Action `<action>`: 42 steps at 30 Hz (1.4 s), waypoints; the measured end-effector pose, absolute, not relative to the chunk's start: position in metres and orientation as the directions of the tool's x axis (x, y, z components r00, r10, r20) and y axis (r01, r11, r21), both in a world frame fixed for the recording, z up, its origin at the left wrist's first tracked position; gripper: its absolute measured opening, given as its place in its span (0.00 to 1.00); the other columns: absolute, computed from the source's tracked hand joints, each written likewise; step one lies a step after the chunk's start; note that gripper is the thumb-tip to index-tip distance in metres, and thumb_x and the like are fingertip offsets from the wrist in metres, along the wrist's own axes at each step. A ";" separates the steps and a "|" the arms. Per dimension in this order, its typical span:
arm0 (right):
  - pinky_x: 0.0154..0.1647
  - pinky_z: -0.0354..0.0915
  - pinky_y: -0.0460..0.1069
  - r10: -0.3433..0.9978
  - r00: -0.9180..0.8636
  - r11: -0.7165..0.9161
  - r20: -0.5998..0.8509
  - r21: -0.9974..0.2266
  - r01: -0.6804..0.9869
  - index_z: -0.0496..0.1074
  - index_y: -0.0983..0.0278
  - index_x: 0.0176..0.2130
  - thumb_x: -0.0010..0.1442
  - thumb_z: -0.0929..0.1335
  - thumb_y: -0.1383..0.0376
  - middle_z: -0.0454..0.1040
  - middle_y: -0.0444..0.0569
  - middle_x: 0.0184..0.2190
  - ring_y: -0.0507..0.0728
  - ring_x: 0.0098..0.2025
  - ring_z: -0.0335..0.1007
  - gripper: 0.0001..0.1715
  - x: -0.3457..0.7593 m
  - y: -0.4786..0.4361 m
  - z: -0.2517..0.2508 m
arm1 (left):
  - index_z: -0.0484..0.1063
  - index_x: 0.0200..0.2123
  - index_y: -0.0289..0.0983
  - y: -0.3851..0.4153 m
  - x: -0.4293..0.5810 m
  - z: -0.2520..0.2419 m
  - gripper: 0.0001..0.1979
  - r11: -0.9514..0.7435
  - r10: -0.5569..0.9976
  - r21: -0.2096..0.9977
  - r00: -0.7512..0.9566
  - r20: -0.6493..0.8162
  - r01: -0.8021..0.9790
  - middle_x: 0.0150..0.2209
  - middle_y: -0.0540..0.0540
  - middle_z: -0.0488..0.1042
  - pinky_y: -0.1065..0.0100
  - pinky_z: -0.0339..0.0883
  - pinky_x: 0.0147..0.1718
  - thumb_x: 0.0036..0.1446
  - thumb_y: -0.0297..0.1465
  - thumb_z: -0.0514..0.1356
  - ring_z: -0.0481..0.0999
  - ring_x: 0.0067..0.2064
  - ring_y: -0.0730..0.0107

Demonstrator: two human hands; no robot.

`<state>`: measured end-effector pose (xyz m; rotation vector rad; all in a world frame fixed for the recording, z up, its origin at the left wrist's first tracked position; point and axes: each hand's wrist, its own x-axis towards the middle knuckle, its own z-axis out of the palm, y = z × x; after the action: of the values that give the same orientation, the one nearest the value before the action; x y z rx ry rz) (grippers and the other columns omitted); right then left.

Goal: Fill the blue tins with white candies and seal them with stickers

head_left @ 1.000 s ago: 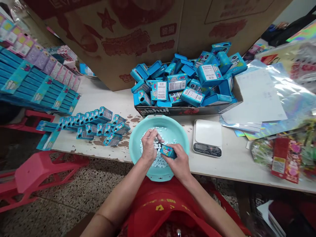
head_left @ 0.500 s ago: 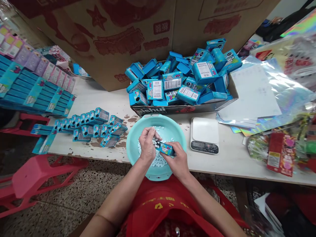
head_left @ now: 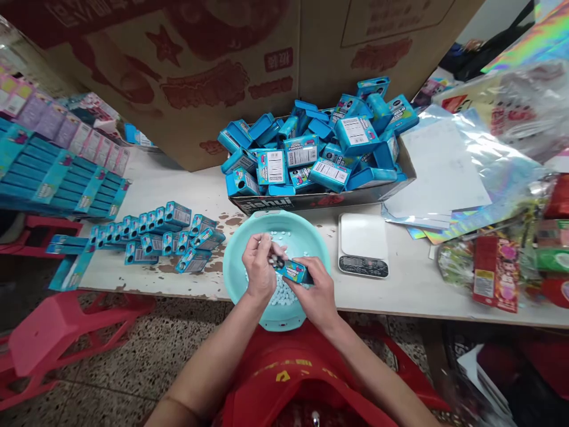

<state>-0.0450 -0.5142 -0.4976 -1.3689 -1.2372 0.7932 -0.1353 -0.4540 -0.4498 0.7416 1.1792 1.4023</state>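
Right hand (head_left: 317, 292) is wrapped around a box (head_left: 294, 271), long axis roughly 10-to-4, hole end facing the left hand (head_left: 260, 265). That one's just beside the hole, half-curled, candies (head_left: 272, 260) cupped in it. All over the bowl (head_left: 317, 237); scale (head_left: 363, 237) around 3 o'clock, crate (head_left: 311, 202) nearer 1.

Pink plastic stool (head_left: 47, 332) near left. Printed cardboard carton (head_left: 213, 77) far side. Holographic film sheets (head_left: 500, 157) right; red packet (head_left: 494, 273) nearer.
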 end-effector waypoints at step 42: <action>0.53 0.62 0.62 0.613 0.788 -0.160 0.049 -0.970 0.184 0.64 0.65 0.54 0.43 0.74 0.51 0.63 0.57 0.51 0.64 0.54 0.63 0.43 0.102 -0.474 -0.575 | 0.60 0.52 0.34 -0.263 -0.135 -0.450 0.33 0.120 0.963 0.569 -0.234 0.131 0.814 0.51 0.33 0.66 0.53 0.58 0.53 0.43 0.32 0.67 0.65 0.56 0.47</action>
<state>0.1021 -0.4742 -0.5745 -1.7217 -0.6276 0.4236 -0.1346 -0.2631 -0.4501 1.7480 2.1304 0.7946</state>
